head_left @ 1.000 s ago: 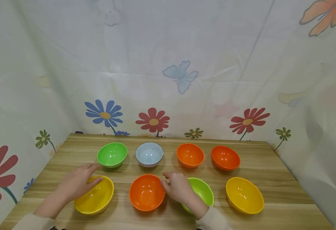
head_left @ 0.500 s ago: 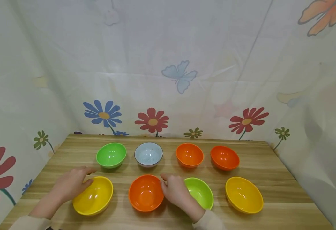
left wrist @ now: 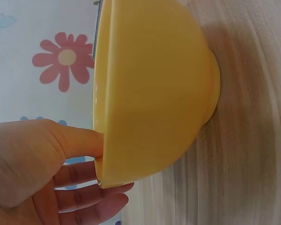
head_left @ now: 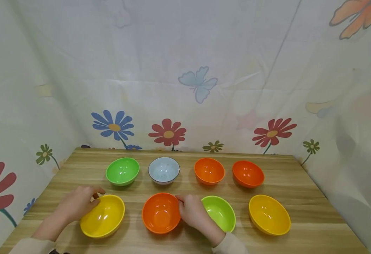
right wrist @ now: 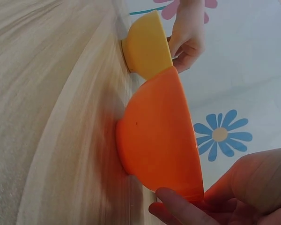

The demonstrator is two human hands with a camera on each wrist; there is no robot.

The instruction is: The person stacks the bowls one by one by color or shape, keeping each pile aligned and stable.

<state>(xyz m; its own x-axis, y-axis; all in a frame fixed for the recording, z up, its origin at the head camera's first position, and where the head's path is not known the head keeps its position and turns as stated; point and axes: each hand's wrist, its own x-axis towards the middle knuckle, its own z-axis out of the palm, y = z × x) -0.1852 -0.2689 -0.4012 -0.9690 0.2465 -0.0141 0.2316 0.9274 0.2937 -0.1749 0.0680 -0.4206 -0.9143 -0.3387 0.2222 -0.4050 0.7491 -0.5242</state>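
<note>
My left hand pinches the rim of the yellow bowl at the front left. In the left wrist view the thumb goes over the rim of that yellow bowl, with the fingers around its outside. With its thumb at the rim and fingers against the outer wall, my right hand grips the orange bowl at its right side. The right wrist view shows this orange bowl with its foot on or very near the table. My right forearm passes over part of a lime green bowl.
Another yellow bowl stands at the front right. Across the back row are a green bowl, a pale blue bowl, an orange bowl and a red-orange bowl. A flower-printed cloth hangs behind the wooden table.
My left hand has drawn back slightly from above the yellow bowl and closed on its rim. The right hand's fingers have come down onto the orange bowl's rim. The bowls stay in place.
</note>
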